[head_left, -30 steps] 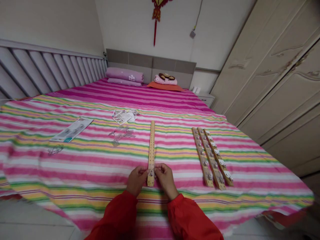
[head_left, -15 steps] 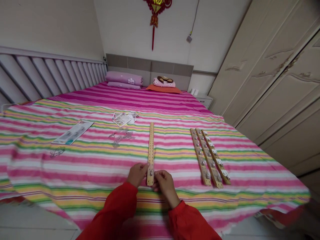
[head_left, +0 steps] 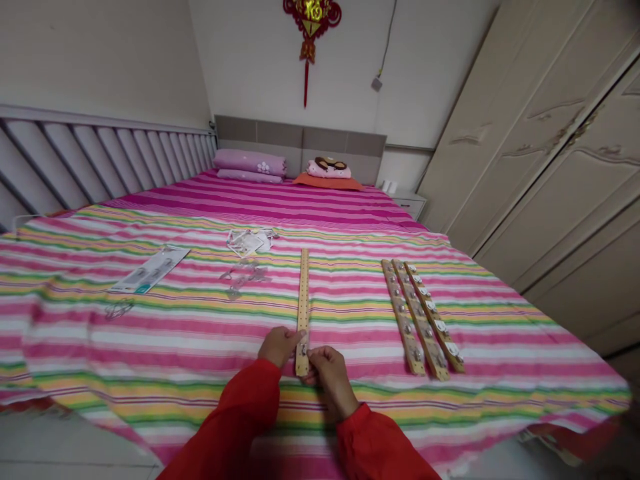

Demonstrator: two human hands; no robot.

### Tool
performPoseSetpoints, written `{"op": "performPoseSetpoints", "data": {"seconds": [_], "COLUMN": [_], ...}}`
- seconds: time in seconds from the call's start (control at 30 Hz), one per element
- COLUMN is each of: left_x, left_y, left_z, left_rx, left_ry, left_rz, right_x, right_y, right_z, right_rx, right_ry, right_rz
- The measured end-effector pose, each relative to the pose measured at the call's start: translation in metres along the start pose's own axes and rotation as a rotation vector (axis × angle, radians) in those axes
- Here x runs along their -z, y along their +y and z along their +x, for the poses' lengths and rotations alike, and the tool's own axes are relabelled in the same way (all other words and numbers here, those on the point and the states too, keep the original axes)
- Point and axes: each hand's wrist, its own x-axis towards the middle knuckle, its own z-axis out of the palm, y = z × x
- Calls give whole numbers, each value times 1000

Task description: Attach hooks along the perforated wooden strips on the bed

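A narrow wooden strip [head_left: 303, 293] with small holes lies lengthwise before me on the striped cloth. Near its close end sits a clear patch with a small metal hook [head_left: 303, 349]. My left hand [head_left: 281, 345] is closed on the strip's left edge, its thumb on top just above the hook. From the right, my right hand [head_left: 329, 373] has its fingers pinched at the strip's edge, right beside the hook; the exact contact is too small to make out. Three more strips [head_left: 403, 317] carrying rows of hooks lie together to the right.
Clear hook pieces [head_left: 245, 277] lie left of the strip, with packaging cards [head_left: 250, 241] behind them. Farther left are a long hook package [head_left: 150, 270] and a small wire bundle [head_left: 119, 309]. A railing [head_left: 110, 157] lines the bed's left side; wardrobes [head_left: 540, 173] stand right.
The view has tilted up slightly, so everything sits a little lower. My left thumb has moved further onto the strip; my right fingers stay beside the hook.
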Motion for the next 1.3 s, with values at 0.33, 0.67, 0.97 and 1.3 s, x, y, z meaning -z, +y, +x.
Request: {"op": "performPoseSetpoints", "data": {"seconds": [0.33, 0.67, 0.97, 1.3], "left_x": [-2, -2, 40, 126], "left_y": [-9, -5, -11, -54], "left_z": [5, 0, 5, 76], "left_rx": [-6, -17, -24, -388], "left_ry": [-18, -25, -105, 744], "left_rz": [-43, -90, -191, 344], "right_x": [-3, -8, 13, 33], "right_y": [1, 3, 9, 9], "right_z": [-4, -2, -8, -14], "right_rx": [-4, -14, 38, 133], "right_ry": [29, 79, -60, -71], "right_rz": [21, 19, -23, -29]}}
